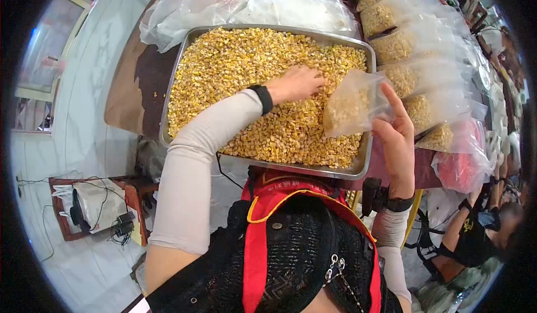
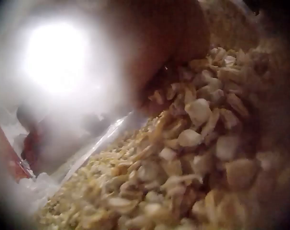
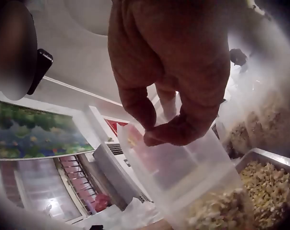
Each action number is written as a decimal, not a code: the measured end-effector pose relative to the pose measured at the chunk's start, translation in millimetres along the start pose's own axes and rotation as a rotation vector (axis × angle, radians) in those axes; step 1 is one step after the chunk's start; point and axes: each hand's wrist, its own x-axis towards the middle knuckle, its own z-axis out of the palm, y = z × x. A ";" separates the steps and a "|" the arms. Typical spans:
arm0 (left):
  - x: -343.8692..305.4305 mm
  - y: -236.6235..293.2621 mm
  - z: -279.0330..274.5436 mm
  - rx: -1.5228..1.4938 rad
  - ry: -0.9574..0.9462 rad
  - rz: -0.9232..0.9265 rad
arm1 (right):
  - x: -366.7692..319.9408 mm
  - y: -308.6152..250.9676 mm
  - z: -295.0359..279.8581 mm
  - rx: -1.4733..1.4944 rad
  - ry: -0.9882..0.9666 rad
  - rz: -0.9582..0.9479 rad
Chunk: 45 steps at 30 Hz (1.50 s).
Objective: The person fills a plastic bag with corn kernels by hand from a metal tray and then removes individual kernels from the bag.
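Bagging small yellow kernels [image 1: 240, 61] seems underway: right of centre, the right hand [image 1: 398, 139] pinches a translucent plastic bag [image 1: 342, 111]; the left hand [image 1: 297, 83] touches kernels, grip unclear. Adding more requires an open bag.

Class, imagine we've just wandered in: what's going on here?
A person's left hand is down in the corn heaped in a tray. The right hand pinches a clear bag, partly filled with corn, over the tray's right side. More bags of corn stand in a row beyond that side.
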 end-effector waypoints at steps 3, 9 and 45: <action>-18.0 -10.0 -5.5 -0.028 0.023 -0.020 | -0.1 -0.2 0.6 0.003 -0.019 0.003; -66.9 -26.8 -37.2 -1.454 0.334 -0.699 | 14.9 -0.4 4.5 -0.011 -0.053 -0.027; -16.4 53.0 -137.3 -1.867 0.943 0.115 | 25.2 -1.5 33.3 -0.013 -0.139 -0.103</action>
